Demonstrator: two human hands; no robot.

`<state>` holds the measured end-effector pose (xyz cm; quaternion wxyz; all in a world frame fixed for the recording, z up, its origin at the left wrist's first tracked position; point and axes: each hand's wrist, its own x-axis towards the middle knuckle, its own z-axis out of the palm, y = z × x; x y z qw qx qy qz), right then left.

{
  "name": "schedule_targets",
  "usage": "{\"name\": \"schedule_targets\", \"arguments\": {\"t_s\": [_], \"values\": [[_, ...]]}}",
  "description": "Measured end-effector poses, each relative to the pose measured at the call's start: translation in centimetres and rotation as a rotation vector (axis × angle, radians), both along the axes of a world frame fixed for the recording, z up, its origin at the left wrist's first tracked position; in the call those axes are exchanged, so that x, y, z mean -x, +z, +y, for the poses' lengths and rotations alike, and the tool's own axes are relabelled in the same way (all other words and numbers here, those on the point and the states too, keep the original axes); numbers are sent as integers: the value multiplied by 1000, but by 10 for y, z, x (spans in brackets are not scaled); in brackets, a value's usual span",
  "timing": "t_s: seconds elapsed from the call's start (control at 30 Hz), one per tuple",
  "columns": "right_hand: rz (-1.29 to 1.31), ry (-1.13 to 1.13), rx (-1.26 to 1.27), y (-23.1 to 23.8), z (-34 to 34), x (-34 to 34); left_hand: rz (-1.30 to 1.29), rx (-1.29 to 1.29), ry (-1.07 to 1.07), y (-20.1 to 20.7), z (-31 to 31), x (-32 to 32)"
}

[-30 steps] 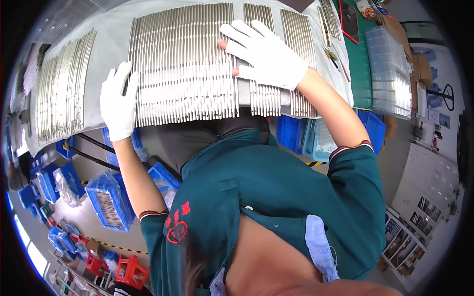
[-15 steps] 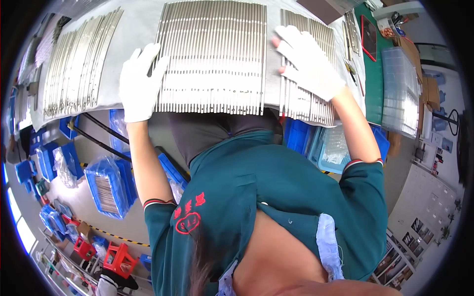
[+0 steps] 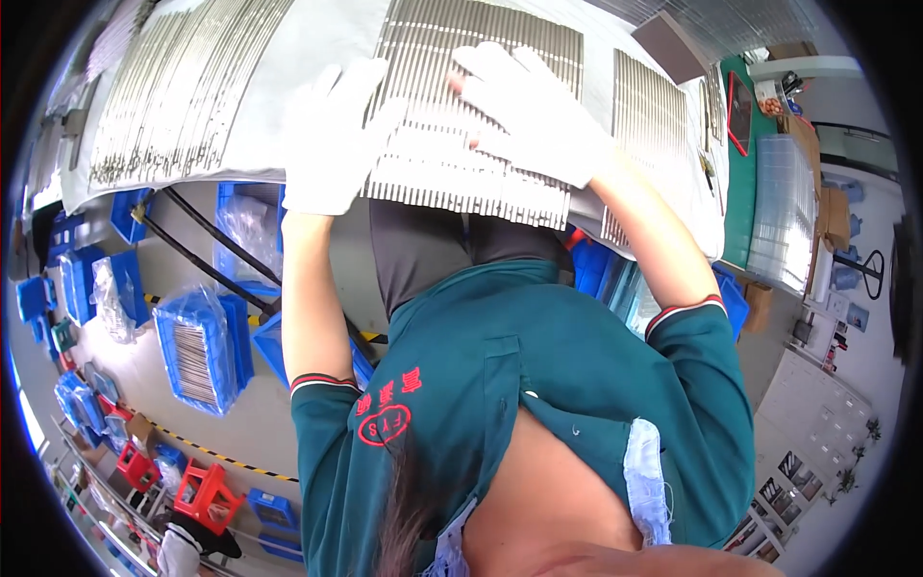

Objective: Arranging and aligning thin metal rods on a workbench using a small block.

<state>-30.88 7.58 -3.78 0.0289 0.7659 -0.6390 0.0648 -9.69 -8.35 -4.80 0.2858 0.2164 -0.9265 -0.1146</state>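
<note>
A middle row of slim silvery metal rods (image 3: 481,38) lies side by side on a pale cloth, near ends at the table's front edge. My left hand (image 3: 332,144), in a white glove, rests along the row's left edge, fingers stretched out. Across the same rods spreads my right hand (image 3: 534,120), also white-gloved, its fingers apart and two bare fingertips showing. Neither hand grips a rod. Another row of rods (image 3: 187,91) lies to the left, and a narrower batch of rods (image 3: 651,96) is right of my right hand.
Right of the pale cloth (image 3: 586,43), a green mat (image 3: 738,178) carries a red-edged tablet-like object (image 3: 739,112) and stacked clear plastic trays (image 3: 781,207). A brown box (image 3: 668,46) stands at the back. Blue bins (image 3: 197,351) and red stools (image 3: 207,495) are on the floor at left.
My right hand has moved left, from the right batch onto the middle rods. My left hand stays by the middle row's left edge. The whole view has shifted.
</note>
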Motion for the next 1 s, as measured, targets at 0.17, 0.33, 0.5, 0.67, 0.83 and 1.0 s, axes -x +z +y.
{"name": "schedule_targets", "arguments": {"t_s": [0.17, 0.33, 0.5, 0.67, 0.83, 1.0], "values": [[91, -134, -45, 11, 31, 21, -2, 308, -57, -14, -4, -2], [-50, -242, -166, 13, 56, 34, -120, -168, 55, 1, 7, -16], [-99, 44, 8, 14, -2, 7, 139, -452, 237, -14, 14, -43], [42, 195, 146, -11, -69, -18, 67, 186, 284, -35, 26, -56], [39, 195, 77, -6, -49, -3, 88, 173, 274, -45, 32, -59], [-8, 96, -49, 5, -10, 14, 141, -34, 380, -61, 35, -58]]}}
